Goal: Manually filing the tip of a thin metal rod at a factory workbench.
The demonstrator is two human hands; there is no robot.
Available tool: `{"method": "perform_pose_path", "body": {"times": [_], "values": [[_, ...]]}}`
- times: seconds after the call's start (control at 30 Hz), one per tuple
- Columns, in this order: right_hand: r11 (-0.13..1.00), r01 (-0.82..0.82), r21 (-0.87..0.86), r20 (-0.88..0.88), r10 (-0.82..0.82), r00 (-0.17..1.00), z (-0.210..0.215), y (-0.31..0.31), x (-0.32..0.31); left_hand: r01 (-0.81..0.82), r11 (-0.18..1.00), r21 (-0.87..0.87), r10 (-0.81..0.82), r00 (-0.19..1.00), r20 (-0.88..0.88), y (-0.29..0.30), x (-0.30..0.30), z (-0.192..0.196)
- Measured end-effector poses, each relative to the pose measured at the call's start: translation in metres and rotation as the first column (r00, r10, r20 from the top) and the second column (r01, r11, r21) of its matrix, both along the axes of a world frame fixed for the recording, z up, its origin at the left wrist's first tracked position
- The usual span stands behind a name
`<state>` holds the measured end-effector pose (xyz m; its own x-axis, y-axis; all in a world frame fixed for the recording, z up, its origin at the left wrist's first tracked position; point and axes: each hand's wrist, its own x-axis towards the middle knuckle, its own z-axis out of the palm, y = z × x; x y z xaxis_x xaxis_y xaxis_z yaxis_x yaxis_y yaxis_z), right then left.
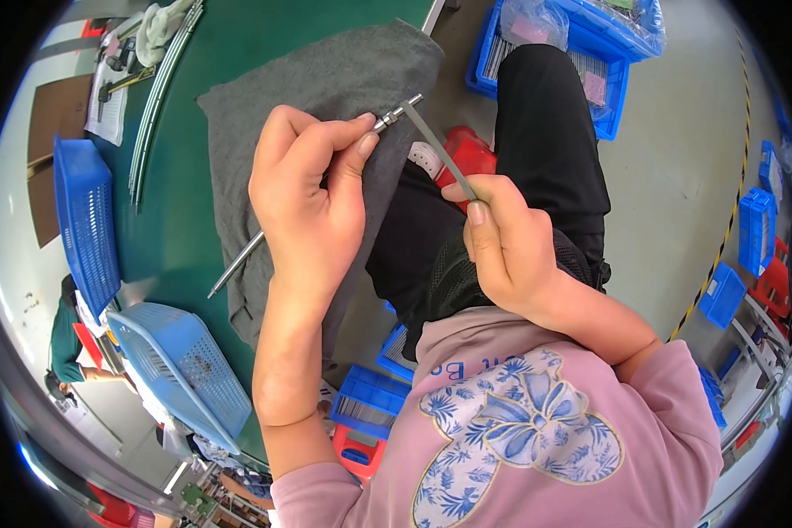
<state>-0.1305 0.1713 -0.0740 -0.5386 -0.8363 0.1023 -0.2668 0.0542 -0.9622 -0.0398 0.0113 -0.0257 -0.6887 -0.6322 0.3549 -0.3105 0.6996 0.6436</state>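
My left hand (312, 189) pinches a slim, shiny metal rod (238, 264) between thumb and fingers. The rod slants from lower left to upper right, and its stepped, ringed end sticks out past my fingertips. Part of its length is hidden behind my hand. Between the thumb and fingers of my right hand (512, 251) is a flat, narrow grey metal strip (440, 151). Its far end meets the rod close to the stepped tip; whether they touch I cannot tell. Beneath the rod lies a dark grey cloth (326, 75), draped over the table edge.
On the green table (211, 35), long thin rods (158, 106) lie to the left. Blue baskets (180, 365) line its left side. Blue crates (620, 106) of parts stand on the floor ahead; another crate (361, 400) and a red stool (358, 453) are nearby. Another person (66, 343) works at far left.
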Motion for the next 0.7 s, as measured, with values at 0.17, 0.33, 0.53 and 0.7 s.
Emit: {"method": "perform_pose_path", "body": {"times": [0.17,0.33,0.53,0.7], "values": [[0.998,0.052,-0.041,0.048,-0.050,0.998,0.004,-0.004,-0.007,0.020,1.000,-0.023,-0.020,1.000,-0.003,-0.001,0.000,-0.001],[0.991,0.113,-0.071,0.126,-0.104,0.987,0.005,-0.004,-0.008,0.020,0.999,-0.038,-0.020,1.000,-0.003,-0.002,0.001,-0.001],[0.996,0.069,-0.060,0.183,-0.057,0.981,0.006,-0.007,-0.007,0.014,0.999,-0.037,-0.014,1.000,0.006,0.000,0.000,0.000],[0.984,0.130,-0.122,0.187,-0.106,0.977,0.004,-0.011,-0.007,0.015,0.999,-0.037,-0.015,1.000,0.008,-0.001,0.000,0.000]]}}
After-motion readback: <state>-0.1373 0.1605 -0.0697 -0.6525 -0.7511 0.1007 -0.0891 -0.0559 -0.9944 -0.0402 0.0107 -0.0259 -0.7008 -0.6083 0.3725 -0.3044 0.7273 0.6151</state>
